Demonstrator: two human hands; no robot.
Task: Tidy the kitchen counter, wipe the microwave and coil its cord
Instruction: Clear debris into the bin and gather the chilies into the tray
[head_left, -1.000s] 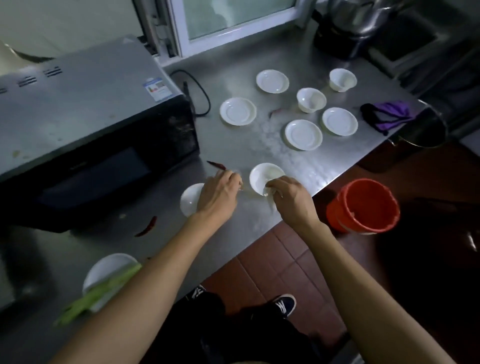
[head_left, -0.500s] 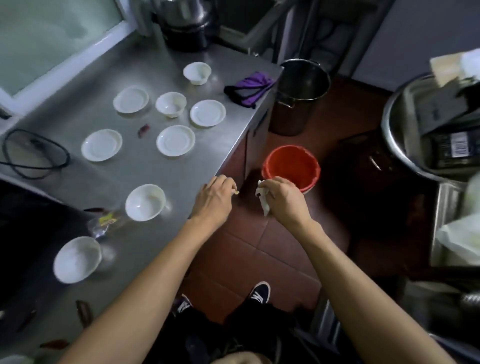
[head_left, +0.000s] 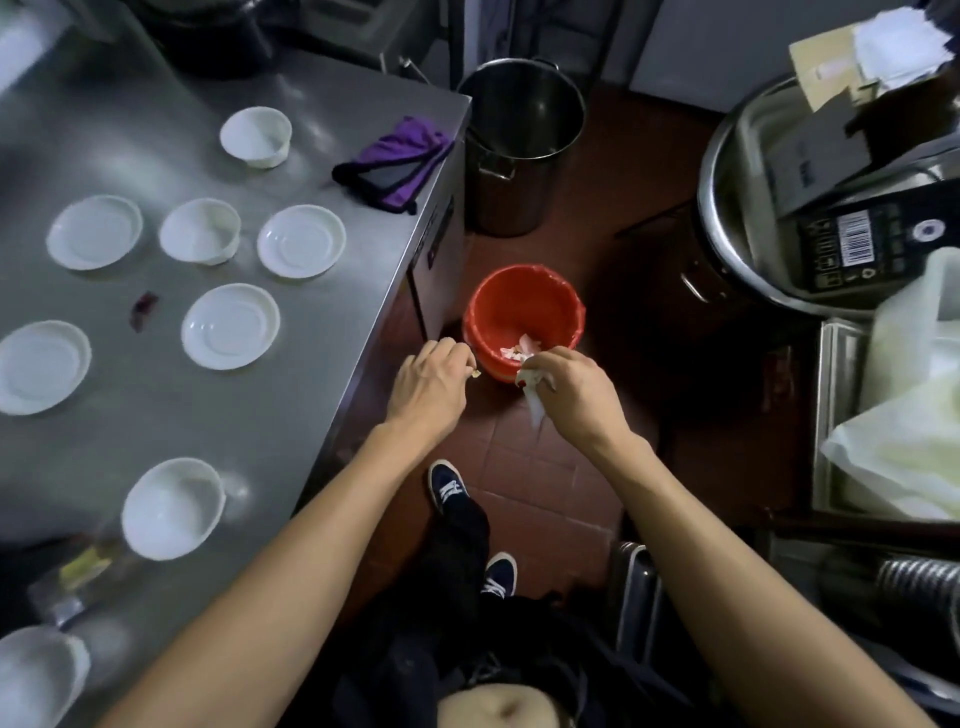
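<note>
Crumpled white tissue, red-stained

The steel table carries white dishes, white bowls, and a purple cloth.

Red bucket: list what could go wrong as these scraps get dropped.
The left hand pinches a small scrap short of the red bucket rim, so it may land on the floor tiles. The white tissue in the right hand dangles outside the rim and could also miss.
</note>
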